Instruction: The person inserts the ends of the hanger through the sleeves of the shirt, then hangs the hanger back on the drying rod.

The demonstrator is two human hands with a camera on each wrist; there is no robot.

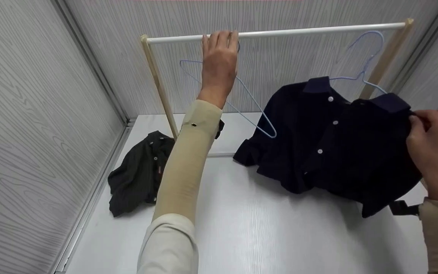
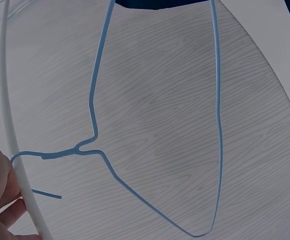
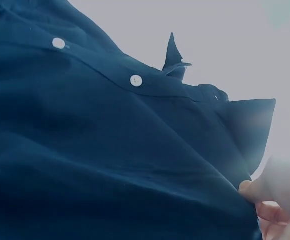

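Panelling [image 1: 32, 133] with a grey wood grain stands at the far left. Next comes a dark greenish shirt [image 1: 137, 175], crumpled on the white table [image 1: 242, 228] at seven o'clock from the left hand [image 1: 221, 64] in the head view. The left hand is closed over the white rail [image 1: 318, 31], its fingers bent across the top, right where the hook of a bare blue hanger [image 1: 257, 101] loops over that rail. Seen from this hand, one corner of the bare blue hanger shows at nine o'clock and its lowest corner at five, overlapping the edge of the navy shirt [image 1: 340, 144]. The navy shirt, with white buttons down its front, spreads on a second hanger [image 1: 363, 74] at four o'clock from the left hand. Farthest right, the right hand [image 1: 437, 142] pinches the shoulder edge of the navy shirt between thumb and fingers, so the cloth reaches away toward nine o'clock. The second hanger's hook rises at eleven o'clock from the right hand, close to the white rail; whether they touch I cannot tell.
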